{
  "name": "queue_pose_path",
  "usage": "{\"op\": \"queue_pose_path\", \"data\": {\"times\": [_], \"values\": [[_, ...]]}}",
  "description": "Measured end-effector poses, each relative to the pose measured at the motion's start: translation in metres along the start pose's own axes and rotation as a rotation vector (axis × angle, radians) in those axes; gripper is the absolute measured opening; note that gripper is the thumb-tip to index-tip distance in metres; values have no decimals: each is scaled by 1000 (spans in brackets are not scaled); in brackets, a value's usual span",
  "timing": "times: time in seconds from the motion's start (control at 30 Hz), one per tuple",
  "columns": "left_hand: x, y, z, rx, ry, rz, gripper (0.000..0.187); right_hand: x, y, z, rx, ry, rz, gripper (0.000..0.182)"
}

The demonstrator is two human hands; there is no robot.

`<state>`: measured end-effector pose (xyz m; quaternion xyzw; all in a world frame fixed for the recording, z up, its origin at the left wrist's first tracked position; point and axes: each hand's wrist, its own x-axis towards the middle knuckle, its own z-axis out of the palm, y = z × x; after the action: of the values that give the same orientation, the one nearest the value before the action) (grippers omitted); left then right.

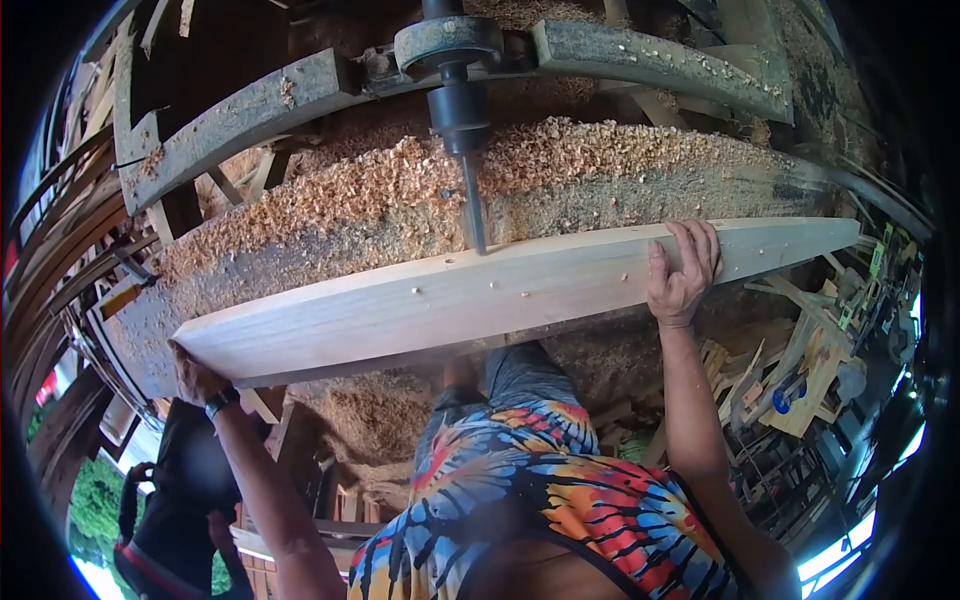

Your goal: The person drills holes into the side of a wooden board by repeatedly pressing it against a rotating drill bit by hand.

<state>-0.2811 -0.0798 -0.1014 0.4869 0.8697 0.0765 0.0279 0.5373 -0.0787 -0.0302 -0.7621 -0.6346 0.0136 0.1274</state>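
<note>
A long pale wooden board [360, 318] stands on its edge across the workbench, with a few small wood chips on its broad face. My left hand [197, 376] grips the board's left end; some of its fingers are hidden behind the wood. Right of the middle, my right hand [686, 272] holds the board, its fingers over the upper edge and the thumb on the face. The drill bit [473, 205] hangs from a black chuck [458, 118], its tip at the board's upper edge. Just left of the bit, a small hole [450, 261] shows in that edge.
Wood shavings [400, 178] lie heaped along the bench [340, 250] behind the board. A wooden beam [640, 62] runs across behind the drill. Scrap wood and tools crowd the right side. A person in dark clothing [185, 500] is at the lower left.
</note>
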Motion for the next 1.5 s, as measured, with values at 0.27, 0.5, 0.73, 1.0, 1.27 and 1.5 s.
{"op": "queue_pose_path", "data": {"times": [0.27,0.5,0.73,1.0,1.27,1.5], "values": [[-7,40,-20,214,-24,66,48,0,-1,0,3,7,-9,45],[-8,63,-30,318,-93,61,46,2,-5,-4,0,-13,-3,42],[0,25,-14,238,70,137,46,1,-3,0,-11,2,7,44],[6,14,-12,220,29,103,47,3,-2,-1,4,0,4,43],[18,-25,17,-86,83,94,47,4,-1,2,-4,14,2,44],[29,-10,13,-228,-57,-79,52,9,-2,2,21,26,-3,47]]}}
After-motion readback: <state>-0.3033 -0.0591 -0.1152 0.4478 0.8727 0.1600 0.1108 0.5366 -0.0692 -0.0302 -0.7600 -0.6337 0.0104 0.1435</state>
